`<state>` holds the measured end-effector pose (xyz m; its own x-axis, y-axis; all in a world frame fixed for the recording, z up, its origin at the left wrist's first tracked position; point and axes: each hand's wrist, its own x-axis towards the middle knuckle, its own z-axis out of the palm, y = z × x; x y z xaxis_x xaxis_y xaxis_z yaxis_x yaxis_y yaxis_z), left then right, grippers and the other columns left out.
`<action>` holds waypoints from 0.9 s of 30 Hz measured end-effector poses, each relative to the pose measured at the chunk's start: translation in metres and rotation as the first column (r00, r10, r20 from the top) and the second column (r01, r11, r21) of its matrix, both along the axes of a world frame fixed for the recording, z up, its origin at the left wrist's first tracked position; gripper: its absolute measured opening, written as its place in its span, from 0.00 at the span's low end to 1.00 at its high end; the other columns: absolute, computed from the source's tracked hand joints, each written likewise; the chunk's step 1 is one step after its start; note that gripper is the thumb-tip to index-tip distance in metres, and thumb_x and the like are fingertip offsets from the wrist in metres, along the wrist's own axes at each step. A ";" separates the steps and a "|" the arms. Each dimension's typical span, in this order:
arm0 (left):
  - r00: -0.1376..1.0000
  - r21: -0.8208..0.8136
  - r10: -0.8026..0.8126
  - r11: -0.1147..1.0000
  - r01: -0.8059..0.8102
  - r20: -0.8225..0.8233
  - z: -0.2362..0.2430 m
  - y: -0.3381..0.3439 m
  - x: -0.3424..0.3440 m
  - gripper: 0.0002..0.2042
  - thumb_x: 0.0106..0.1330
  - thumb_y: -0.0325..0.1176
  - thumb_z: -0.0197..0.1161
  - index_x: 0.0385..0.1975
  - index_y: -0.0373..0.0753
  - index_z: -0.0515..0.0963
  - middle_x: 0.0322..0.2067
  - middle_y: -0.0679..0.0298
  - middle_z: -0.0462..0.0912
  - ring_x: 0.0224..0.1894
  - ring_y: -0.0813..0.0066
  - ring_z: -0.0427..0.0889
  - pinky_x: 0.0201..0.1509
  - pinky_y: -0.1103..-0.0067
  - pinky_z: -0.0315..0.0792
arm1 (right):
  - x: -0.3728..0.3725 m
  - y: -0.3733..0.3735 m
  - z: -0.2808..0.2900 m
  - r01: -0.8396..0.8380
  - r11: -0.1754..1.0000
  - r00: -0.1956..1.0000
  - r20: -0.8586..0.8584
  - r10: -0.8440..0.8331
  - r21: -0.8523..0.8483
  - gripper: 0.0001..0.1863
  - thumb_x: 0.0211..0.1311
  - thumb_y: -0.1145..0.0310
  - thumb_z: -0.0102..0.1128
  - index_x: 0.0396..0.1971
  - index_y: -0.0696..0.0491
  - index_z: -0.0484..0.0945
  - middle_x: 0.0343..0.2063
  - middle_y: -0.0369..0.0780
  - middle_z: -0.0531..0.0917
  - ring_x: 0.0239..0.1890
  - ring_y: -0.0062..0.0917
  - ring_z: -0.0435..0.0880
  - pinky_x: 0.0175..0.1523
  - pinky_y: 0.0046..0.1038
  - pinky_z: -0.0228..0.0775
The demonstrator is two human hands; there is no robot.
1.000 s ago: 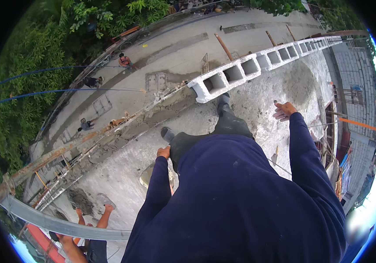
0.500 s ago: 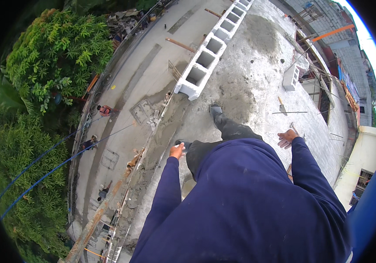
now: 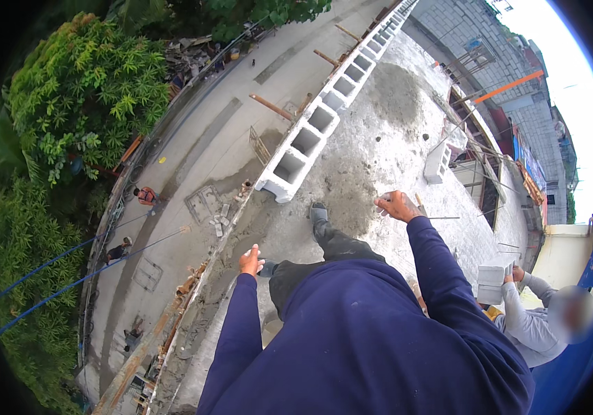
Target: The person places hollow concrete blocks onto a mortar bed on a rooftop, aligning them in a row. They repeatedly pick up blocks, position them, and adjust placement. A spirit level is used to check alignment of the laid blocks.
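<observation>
My left hand (image 3: pixel 250 261) hangs beside my left shoe, near the slab edge, with its thumb raised and its fingers loosely bent around nothing visible. Out in front, my right hand (image 3: pixel 396 206) is held over the grey slab, fingers half curled and empty. Ahead runs a row of hollow concrete blocks (image 3: pixel 298 164) along the left edge, its near end in front of my feet. A strip of wet mortar (image 3: pixel 237 221) continues from there toward me. Just past my right hand shows a trowel handle (image 3: pixel 419 200); its blade is hidden.
At the right, a co-worker (image 3: pixel 535 315) grips a concrete block (image 3: pixel 493 273). Another loose block (image 3: pixel 437 164) stands near a slab opening (image 3: pixel 491 204). Beyond the left edge is a long drop to a street (image 3: pixel 192 159) with people. Blue ropes (image 3: pixel 96 268) stretch across below.
My right hand has swung forward and left, its fingers curling more. My view has shifted right, bringing a co-worker with a concrete block into sight. The block row stays in place.
</observation>
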<state>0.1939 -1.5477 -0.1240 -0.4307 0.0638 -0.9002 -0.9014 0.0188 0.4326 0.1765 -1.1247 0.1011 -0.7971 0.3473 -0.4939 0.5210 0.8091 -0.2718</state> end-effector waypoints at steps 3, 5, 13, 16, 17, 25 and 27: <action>0.996 0.023 0.075 0.997 -0.074 -0.050 0.012 0.023 -0.023 0.31 0.58 0.54 0.56 0.56 0.40 0.65 0.53 0.61 0.71 0.36 0.67 0.79 0.39 0.76 0.72 | -0.011 0.016 -0.005 -0.020 1.000 0.996 0.092 0.018 0.014 0.27 0.50 0.48 0.58 0.31 0.63 0.78 0.30 0.56 0.80 0.38 0.44 0.80 0.43 0.37 0.71; 0.992 0.021 0.113 0.994 -0.112 -0.064 0.017 0.037 -0.039 0.33 0.57 0.55 0.57 0.58 0.40 0.62 0.54 0.60 0.69 0.38 0.65 0.79 0.40 0.75 0.72 | -0.026 0.028 -0.008 -0.063 0.998 0.994 0.088 0.060 0.028 0.24 0.50 0.51 0.58 0.32 0.61 0.79 0.31 0.53 0.80 0.38 0.43 0.80 0.43 0.36 0.71; 0.933 -0.179 0.357 0.917 -0.357 -0.029 0.015 0.118 -0.106 0.35 0.56 0.56 0.59 0.59 0.40 0.61 0.49 0.61 0.73 0.37 0.65 0.78 0.35 0.73 0.70 | -0.176 0.080 -0.082 -0.448 0.893 0.892 0.079 0.445 0.036 0.24 0.51 0.49 0.55 0.33 0.58 0.78 0.31 0.50 0.81 0.38 0.44 0.79 0.45 0.38 0.70; 0.912 -0.193 0.410 0.896 -0.400 0.009 0.007 0.140 -0.117 0.34 0.55 0.56 0.60 0.57 0.41 0.63 0.50 0.60 0.72 0.39 0.63 0.77 0.37 0.70 0.70 | -0.218 0.091 -0.114 -0.442 0.896 0.897 -0.011 0.442 -0.046 0.24 0.50 0.50 0.56 0.33 0.59 0.76 0.32 0.51 0.80 0.38 0.44 0.79 0.45 0.39 0.70; 0.911 -0.196 0.413 0.893 -0.405 0.001 0.003 0.145 -0.120 0.34 0.55 0.56 0.60 0.57 0.41 0.64 0.50 0.60 0.72 0.40 0.63 0.76 0.38 0.70 0.70 | -0.237 0.096 -0.119 -0.415 0.907 0.909 -0.068 0.411 -0.069 0.24 0.50 0.50 0.56 0.33 0.59 0.75 0.32 0.51 0.80 0.38 0.45 0.79 0.44 0.39 0.70; 0.901 -0.215 0.427 0.875 -0.433 -0.078 -0.015 0.159 -0.130 0.32 0.55 0.54 0.60 0.56 0.42 0.63 0.53 0.62 0.67 0.48 0.61 0.73 0.49 0.65 0.65 | -0.328 0.096 -0.130 -0.388 0.922 0.921 -0.043 0.388 0.000 0.24 0.46 0.54 0.62 0.37 0.58 0.75 0.39 0.49 0.79 0.45 0.40 0.77 0.50 0.35 0.68; 0.912 -0.303 0.400 0.861 -0.408 -0.093 -0.016 0.161 -0.133 0.32 0.57 0.52 0.59 0.53 0.32 0.66 0.50 0.55 0.71 0.46 0.60 0.74 0.46 0.68 0.69 | -0.336 0.093 -0.133 -0.418 0.908 0.908 0.022 0.418 0.020 0.24 0.46 0.55 0.62 0.37 0.58 0.75 0.38 0.48 0.79 0.45 0.39 0.77 0.51 0.35 0.68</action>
